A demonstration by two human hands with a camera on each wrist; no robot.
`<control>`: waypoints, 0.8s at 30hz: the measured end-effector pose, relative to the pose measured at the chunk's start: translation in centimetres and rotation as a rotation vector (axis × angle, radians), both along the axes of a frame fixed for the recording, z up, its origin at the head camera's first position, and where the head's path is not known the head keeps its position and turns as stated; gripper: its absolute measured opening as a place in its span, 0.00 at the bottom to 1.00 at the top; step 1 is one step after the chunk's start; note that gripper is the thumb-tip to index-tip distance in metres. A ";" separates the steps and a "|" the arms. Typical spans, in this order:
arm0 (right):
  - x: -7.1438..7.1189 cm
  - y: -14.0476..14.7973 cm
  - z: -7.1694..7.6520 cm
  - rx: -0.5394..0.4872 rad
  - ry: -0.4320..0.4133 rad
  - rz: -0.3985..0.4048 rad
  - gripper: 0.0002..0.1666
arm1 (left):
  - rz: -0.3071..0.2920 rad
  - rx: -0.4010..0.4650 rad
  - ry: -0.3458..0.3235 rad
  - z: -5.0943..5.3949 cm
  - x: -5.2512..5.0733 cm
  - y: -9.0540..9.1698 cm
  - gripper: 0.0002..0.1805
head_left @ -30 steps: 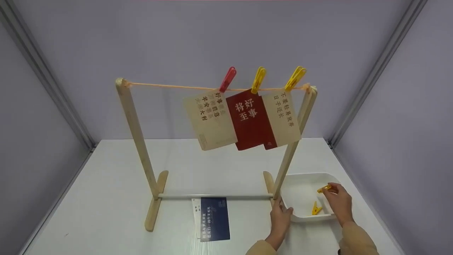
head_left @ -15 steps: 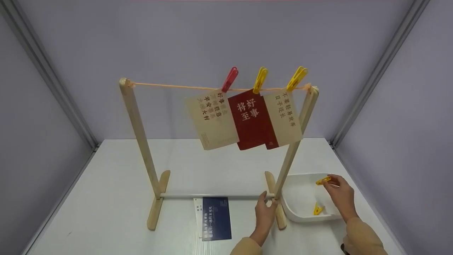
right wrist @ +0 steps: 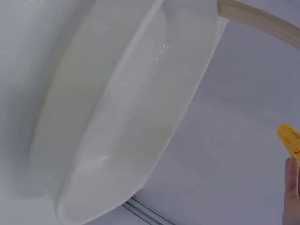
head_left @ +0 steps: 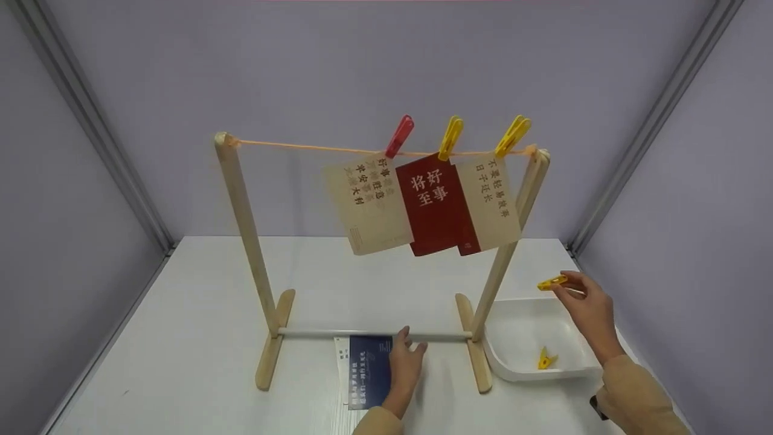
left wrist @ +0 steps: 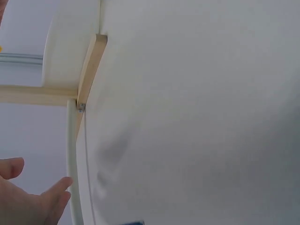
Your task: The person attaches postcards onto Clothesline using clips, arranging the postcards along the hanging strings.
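Head view: the right hand point(head_left: 589, 307) pinches a yellow peg point(head_left: 552, 283) just above the far rim of a white tray point(head_left: 516, 338), in which a second peg point(head_left: 546, 360) lies. The left hand point(head_left: 406, 362), thumb and fingers apart, lies over the right edge of a blue card point(head_left: 366, 376) on the worktop point(head_left: 205, 338); whether the two touch cannot be told. White columns on the blue card are too small to read surely; it mostly hides a white card point(head_left: 341, 360). Pegged on the cord point(head_left: 308, 146), a red card point(head_left: 433, 225) reads 好事将至; the cream card to its right point(head_left: 492, 226) reads 不要轻易放弃 and 日子还长; the cream card to its left point(head_left: 380, 226) shows 好事 and 大利 among paler characters. A dark object point(head_left: 598, 408), partly covered by the right sleeve point(head_left: 637, 396), is hard to identify. Right wrist view: the picture's edge cuts off the right hand and its peg.
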State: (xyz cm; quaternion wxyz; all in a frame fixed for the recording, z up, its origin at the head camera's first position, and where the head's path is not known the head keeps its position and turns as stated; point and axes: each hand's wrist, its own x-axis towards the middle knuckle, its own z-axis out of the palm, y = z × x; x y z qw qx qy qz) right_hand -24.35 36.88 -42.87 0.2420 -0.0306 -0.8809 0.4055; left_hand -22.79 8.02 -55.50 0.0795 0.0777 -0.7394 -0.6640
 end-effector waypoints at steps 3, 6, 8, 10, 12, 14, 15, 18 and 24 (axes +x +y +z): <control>0.0 -0.5 1.7 0.023 0.023 0.016 0.24 | 0.011 0.017 0.012 -0.1 0.2 -1.6 0.26; 0.1 -0.9 3.8 0.047 0.058 0.037 0.24 | 0.022 0.011 0.024 -0.3 0.4 -3.1 0.26; 0.1 -1.1 5.3 0.062 0.096 0.052 0.24 | 0.031 -0.039 0.035 -0.4 0.5 -4.0 0.26; 0.2 -1.3 7.1 0.073 0.139 0.067 0.24 | 0.053 -0.144 0.028 -0.6 0.5 -4.8 0.27; 0.2 -1.5 9.0 0.078 0.183 0.080 0.23 | 0.078 -0.258 0.002 -0.7 0.7 -5.4 0.28; 0.1 -1.8 11.1 0.068 0.227 0.085 0.23 | 0.096 -0.364 -0.032 -0.8 0.9 -5.9 0.29; 0.1 -1.9 12.2 0.068 0.244 0.083 0.23 | 0.101 -0.414 -0.047 -0.8 1.1 -6.0 0.30; -0.1 -2.7 15.5 0.059 0.296 0.068 0.22 | 0.104 -0.542 -0.069 -1.0 1.3 -6.4 0.33; -0.1 -5.5 21.5 0.070 0.361 0.098 0.20 | 0.091 -0.749 -0.129 -1.3 1.4 -6.5 0.43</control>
